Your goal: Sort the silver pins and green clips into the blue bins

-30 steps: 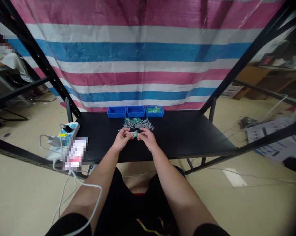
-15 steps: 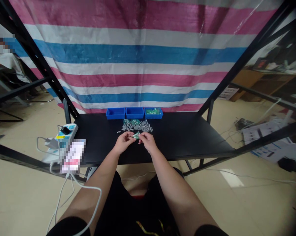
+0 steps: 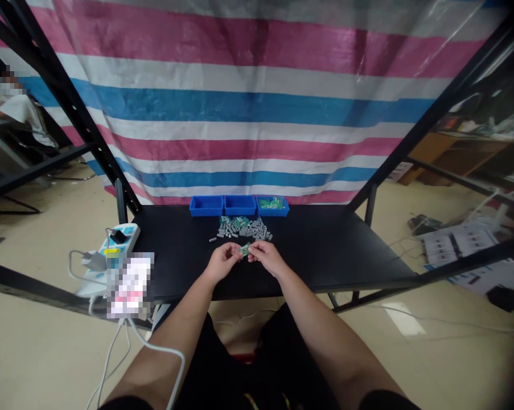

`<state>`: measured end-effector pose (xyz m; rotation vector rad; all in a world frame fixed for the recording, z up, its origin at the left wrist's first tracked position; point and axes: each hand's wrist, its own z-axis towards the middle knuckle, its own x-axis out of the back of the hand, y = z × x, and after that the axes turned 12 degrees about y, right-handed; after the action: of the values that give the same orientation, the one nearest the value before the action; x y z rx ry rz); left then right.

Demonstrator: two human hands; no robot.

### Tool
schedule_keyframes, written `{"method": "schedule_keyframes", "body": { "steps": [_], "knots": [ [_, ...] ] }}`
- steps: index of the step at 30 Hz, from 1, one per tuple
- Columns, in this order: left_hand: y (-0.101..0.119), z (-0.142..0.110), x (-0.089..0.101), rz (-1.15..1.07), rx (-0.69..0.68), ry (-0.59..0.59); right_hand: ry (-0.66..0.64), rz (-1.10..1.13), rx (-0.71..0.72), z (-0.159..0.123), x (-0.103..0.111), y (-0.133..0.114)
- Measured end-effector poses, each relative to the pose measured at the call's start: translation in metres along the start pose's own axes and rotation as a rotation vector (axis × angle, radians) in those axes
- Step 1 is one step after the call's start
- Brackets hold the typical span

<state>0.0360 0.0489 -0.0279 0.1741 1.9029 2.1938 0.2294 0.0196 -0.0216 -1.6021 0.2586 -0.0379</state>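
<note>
From the head view, we see our left hand and right hand clenched in a pinching grip on a small green circuit board, which sits between both hands' fingertips above the black surface. Beyond it lie a heap of grey components and three blue bins, the rightmost holding green boards.

The left hand and right hand hold a small green board between them above the black desk, near a heap of grey connectors and three blue bins.
</note>
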Motion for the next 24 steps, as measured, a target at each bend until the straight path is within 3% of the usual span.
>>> {"method": "schedule_keyframes", "body": {
  "steps": [6, 10, 13, 15, 20, 24],
  "knots": [
    [-0.004, 0.001, 0.001, 0.044, -0.034, 0.012, -0.168, -0.111, -0.104, 0.013, 0.008, -0.026],
    [-0.006, 0.001, 0.001, 0.026, -0.026, 0.034, -0.217, -0.174, -0.09, 0.016, 0.005, -0.035],
    [-0.004, 0.0, -0.001, -0.021, -0.011, 0.053, -0.222, -0.203, -0.065, 0.026, 0.017, -0.047],
    [-0.002, 0.0, -0.002, -0.042, 0.0, 0.075, -0.154, -0.231, -0.007, 0.042, 0.039, -0.062],
    [0.0, 0.001, -0.003, -0.041, 0.042, 0.065, 0.221, -0.375, 0.201, 0.11, 0.12, -0.109],
    [-0.003, 0.001, -0.003, -0.033, 0.059, 0.075, 0.262, -0.543, 0.234, 0.157, 0.158, -0.126]
  ]
}}
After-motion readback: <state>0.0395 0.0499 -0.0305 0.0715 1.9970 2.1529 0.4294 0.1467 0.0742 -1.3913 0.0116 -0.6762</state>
